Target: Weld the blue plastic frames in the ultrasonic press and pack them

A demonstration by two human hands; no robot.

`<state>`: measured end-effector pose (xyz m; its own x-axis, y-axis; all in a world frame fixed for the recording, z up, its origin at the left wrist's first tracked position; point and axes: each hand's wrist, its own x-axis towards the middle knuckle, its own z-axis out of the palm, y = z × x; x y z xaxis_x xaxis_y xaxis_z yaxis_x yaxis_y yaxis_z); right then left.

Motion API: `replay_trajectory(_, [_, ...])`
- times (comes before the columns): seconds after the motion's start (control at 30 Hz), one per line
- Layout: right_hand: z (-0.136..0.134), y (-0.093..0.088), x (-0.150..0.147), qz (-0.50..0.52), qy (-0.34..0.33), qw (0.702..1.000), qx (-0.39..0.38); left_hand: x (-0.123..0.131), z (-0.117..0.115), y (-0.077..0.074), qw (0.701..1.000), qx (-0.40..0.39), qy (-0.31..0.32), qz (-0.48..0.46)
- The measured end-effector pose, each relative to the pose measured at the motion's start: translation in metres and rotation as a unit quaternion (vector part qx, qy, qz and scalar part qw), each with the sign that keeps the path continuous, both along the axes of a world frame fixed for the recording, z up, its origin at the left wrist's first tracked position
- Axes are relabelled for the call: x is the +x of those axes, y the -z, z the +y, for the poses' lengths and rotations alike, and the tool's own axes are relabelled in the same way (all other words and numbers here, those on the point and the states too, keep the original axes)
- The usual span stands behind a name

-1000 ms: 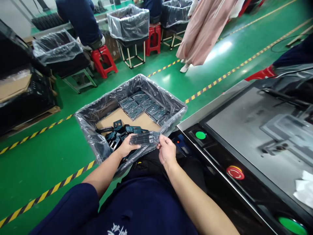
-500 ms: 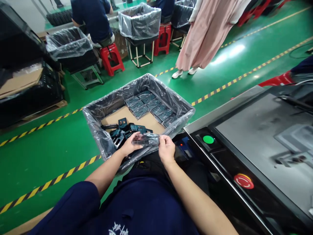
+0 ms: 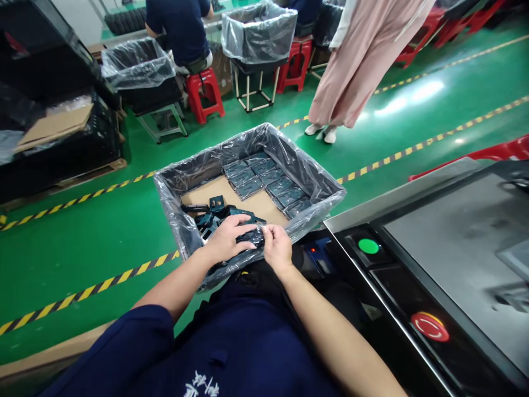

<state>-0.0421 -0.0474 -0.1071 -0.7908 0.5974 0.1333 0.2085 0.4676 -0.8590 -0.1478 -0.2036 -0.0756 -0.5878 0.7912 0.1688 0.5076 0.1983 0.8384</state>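
Observation:
Over the near edge of a plastic-lined bin [image 3: 176,220], my left hand [image 3: 229,238] grips a small part in clear plastic wrap [image 3: 253,234]. My right hand [image 3: 276,245] pinches the other end of that wrap, its fingers pressed together. Several loose dark parts [image 3: 217,205] lie in a heap in the bin, just beyond my left hand. Flat bagged parts [image 3: 268,179] are laid in rows at the bin's far right. Brown cardboard [image 3: 264,205] shows between the two groups.
A machine with a green button [image 3: 368,246] and a red stop button [image 3: 430,326] stands at the right. A person in pink trousers [image 3: 367,60] stands beyond the bin. Behind are a seated person [image 3: 177,33], lined bins [image 3: 258,33] and red stools [image 3: 205,94].
My hands have come closer together, and the clear wrap between them looks shorter and more bunched. The view has shifted, moving the bin slightly rightward. The standing person's feet have changed position.

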Motion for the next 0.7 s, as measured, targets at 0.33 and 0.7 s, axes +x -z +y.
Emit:
replay_trajectory(0.33, [-0.007, 0.007, -0.003, -0.028, 0.022, 0.991, -0.131, 0.026, 0.022, 0.042, 0.999, 0.009, -0.048, -0.010])
replay_trajectory(0.7, [-0.011, 0.005, -0.004, -0.068, 0.009, 0.992, -0.108, 0.018, 0.029, 0.042, 0.968, 0.004, 0.006, 0.250])
